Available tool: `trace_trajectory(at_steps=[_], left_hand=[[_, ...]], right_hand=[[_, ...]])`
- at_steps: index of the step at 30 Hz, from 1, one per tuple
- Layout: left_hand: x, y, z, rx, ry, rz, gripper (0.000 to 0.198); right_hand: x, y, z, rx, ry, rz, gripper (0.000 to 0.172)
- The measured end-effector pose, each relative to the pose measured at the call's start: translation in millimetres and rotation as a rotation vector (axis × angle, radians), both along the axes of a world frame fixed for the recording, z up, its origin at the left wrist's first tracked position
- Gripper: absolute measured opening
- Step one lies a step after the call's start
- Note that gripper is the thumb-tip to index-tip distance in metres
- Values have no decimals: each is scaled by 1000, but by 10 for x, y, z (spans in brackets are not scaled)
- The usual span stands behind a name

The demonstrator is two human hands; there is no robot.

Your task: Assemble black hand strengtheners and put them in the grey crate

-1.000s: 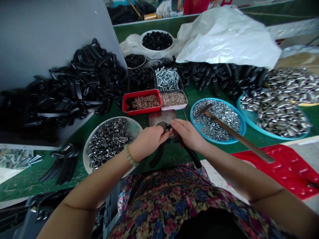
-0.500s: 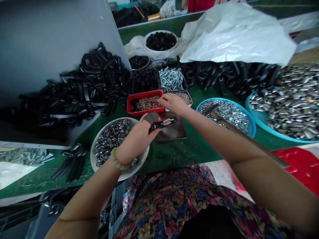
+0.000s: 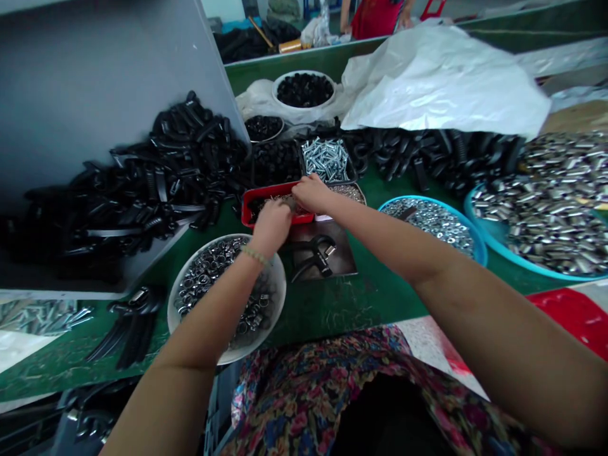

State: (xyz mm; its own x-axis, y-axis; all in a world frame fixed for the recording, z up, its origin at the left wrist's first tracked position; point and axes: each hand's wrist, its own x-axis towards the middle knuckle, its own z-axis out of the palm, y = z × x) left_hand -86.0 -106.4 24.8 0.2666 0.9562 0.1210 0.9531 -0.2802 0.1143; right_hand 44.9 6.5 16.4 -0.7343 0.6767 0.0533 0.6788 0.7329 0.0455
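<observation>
My left hand [image 3: 273, 223], with a beaded bracelet at the wrist, reaches over the front of a red tray [image 3: 247, 221] of small copper-coloured pins. Its fingers are curled, and a grey-brown patch shows at them; I cannot tell whether it is worn or held. Beside it, my right hand [image 3: 311, 193] dips into the tray's right end with fingers bunched, their tips hidden. A black plier-like tool [image 3: 317, 258] with a short spring lies on a dark metal plate [image 3: 346, 253] just below both hands. A white bowl [image 3: 281, 297] of shiny metal rings stands under my left forearm.
Black handles [image 3: 185, 158] are heaped at left against a grey panel [image 3: 118, 76]. Behind the tray sits a box of silver screws [image 3: 325, 159]. Blue basins hold small nuts [image 3: 437, 221] and metal sleeves [image 3: 560, 215] at right. Another person's red garment [image 3: 375, 19] shows at the back.
The black tool has left my left hand and now lies on the metal plate. My left hand has moved up and away to the red tray, beside my right hand.
</observation>
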Motion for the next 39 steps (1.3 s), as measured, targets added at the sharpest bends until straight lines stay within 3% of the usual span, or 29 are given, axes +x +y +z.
trace_trajectory(at_steps=[3, 5, 10, 13, 16, 19, 23, 28, 31, 35, 39], left_hand=[[-242, 429, 81, -38, -11, 33, 28], [-320, 533, 58, -68, -39, 7, 27], [-309, 509, -50, -37, -128, 9, 33], [-293, 517, -69, -15, -180, 28, 36], [-289, 511, -57, -5, -269, 62, 35], [-264, 419, -35, -8, -341, 88, 32], [-170, 135, -50, -77, -705, 90, 23], [-43, -259, -215, -258, -944, 53, 19], [26, -368, -341, -256, -973, 52, 19], [112, -387, -453, -201, -853, 15, 22], [168, -377, -521, -227, -745, 81, 14]], right_hand=[[172, -155, 110, -35, 247, -22, 23], [417, -374, 110, -144, 449, -51, 19], [1077, -1007, -241, -357, 644, -196, 14], [1186, -1167, -459, -368, 646, -225, 12], [1151, -1166, -525, -314, 604, -193, 13], [1115, -1156, -487, -233, 531, -146, 17], [1111, -1202, -461, -109, 404, -54, 28], [1141, -1248, -539, -61, 255, 1, 36], [1139, -1276, -536, -95, 303, 17, 36], [1037, -1305, -511, -204, 344, 117, 101], [928, -1288, -580, -285, 391, 157, 117]])
